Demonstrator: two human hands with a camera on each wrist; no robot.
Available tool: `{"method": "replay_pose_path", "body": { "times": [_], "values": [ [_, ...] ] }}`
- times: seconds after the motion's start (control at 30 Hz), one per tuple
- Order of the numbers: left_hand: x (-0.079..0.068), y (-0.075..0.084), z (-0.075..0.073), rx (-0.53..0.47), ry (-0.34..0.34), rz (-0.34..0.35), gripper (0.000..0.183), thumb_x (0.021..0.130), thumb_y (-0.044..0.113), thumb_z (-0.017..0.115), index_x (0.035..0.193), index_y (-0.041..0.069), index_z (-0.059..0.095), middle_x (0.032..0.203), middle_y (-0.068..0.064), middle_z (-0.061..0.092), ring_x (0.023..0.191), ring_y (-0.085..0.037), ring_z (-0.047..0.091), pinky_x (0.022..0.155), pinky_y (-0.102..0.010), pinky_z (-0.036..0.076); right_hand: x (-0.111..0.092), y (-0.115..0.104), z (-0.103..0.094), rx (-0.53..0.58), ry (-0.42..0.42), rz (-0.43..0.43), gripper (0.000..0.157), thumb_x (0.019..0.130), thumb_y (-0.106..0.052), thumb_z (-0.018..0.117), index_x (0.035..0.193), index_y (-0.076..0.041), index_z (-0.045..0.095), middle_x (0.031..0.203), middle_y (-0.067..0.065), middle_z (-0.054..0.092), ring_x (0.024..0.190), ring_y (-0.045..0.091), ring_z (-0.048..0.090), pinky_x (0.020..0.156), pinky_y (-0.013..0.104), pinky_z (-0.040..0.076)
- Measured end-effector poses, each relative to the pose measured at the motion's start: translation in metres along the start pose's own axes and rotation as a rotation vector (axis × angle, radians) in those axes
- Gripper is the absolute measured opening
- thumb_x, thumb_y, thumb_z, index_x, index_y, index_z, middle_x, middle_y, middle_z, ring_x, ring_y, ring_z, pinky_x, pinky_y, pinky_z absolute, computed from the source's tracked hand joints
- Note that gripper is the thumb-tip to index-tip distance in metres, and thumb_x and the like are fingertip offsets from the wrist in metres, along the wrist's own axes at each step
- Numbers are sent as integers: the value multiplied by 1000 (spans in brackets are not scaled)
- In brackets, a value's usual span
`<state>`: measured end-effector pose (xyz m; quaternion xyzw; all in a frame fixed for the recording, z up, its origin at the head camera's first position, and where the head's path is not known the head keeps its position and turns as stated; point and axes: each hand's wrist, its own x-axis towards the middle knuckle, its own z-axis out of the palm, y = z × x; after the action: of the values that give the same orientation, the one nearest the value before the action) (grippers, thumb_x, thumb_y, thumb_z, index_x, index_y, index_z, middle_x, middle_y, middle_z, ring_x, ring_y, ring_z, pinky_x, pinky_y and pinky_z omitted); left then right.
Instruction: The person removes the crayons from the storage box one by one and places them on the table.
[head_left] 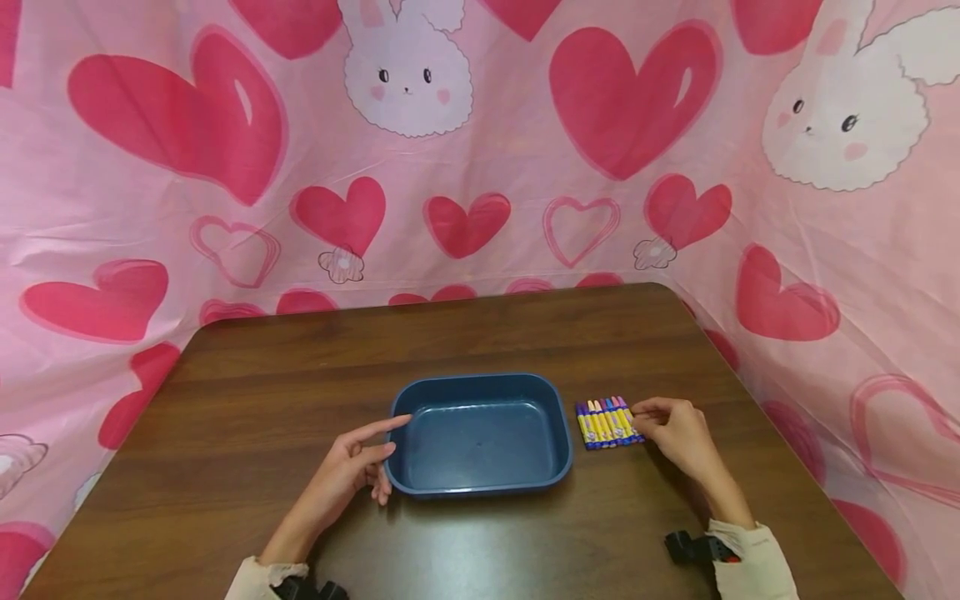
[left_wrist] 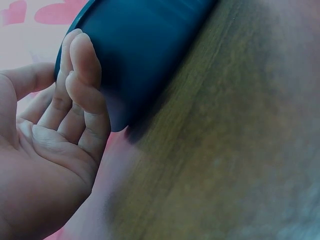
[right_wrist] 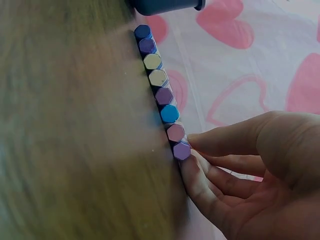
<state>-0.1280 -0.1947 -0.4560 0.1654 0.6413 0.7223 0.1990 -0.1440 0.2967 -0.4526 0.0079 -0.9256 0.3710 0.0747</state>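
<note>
A dark blue plastic tray [head_left: 480,490] stands on the table with nothing inside it. My left hand [head_left: 347,467] is at its left end, the index finger reaching over the rim and the thumb at the edge. The other fingers are loosely bent beside the tray's outer wall [left_wrist: 145,50]. To the right of the tray lies a row of crayons [head_left: 606,423] with yellow wrappers, side by side. Their coloured hexagonal ends [right_wrist: 158,78] show in the right wrist view. My right hand [head_left: 681,437] pinches the rightmost crayon [right_wrist: 182,151] with thumb and finger.
The brown wooden table [head_left: 300,375] has its far edge beyond the tray. A pink cloth with hearts and rabbits [head_left: 465,167] hangs behind and along the sides. Black wrist devices [head_left: 697,547] sit at both sleeves.
</note>
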Motion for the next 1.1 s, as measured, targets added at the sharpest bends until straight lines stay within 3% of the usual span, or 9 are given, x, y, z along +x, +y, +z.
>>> {"method": "replay_pose_path", "body": {
  "times": [0.23,0.47,0.67,0.77,0.9,1.0,1.1],
  "values": [
    [0,-2,1,-19,34,-24,49,105,14,49,150,-2,38,60,-7,65,53,-19,65,50,-29,51,5,1,2,8,1,-22,14,85,-9,78,96,-1,75,85,8,74,74,15,67,62,23,51],
    [4,-7,1,-4,34,-25,49,105,15,49,149,-4,38,61,-7,65,52,-18,64,50,-27,51,7,12,1,149,-40,49,20,90,-13,74,102,4,74,94,16,74,72,12,69,64,22,56],
    [5,-10,2,20,49,6,48,105,14,50,149,-2,40,59,-11,41,47,-15,43,46,-23,45,8,18,-4,239,-138,63,29,93,-16,71,110,7,70,102,19,72,81,13,69,70,24,57],
    [8,-11,4,20,66,44,52,103,11,52,151,-1,37,63,-14,34,46,-20,35,43,-22,41,9,19,-7,237,-195,58,33,94,-19,70,114,6,67,106,17,71,86,14,67,73,24,55],
    [9,-10,6,39,104,55,60,100,6,57,154,6,32,65,-9,42,43,-21,36,41,-22,39,7,19,-8,197,-205,45,32,95,-19,69,116,6,66,104,15,71,86,15,67,73,24,54],
    [10,-9,7,80,133,36,64,98,5,61,155,13,32,72,-5,49,46,-18,41,43,-23,41,2,17,-9,118,-172,25,29,94,-18,70,114,3,67,98,11,71,85,15,67,71,23,53],
    [10,-5,6,130,167,42,67,97,7,62,155,14,29,83,-11,55,53,-19,51,46,-27,46,-3,13,-10,35,-114,-10,25,92,-18,72,111,-1,69,94,7,71,84,16,66,69,24,52]
  ]
}}
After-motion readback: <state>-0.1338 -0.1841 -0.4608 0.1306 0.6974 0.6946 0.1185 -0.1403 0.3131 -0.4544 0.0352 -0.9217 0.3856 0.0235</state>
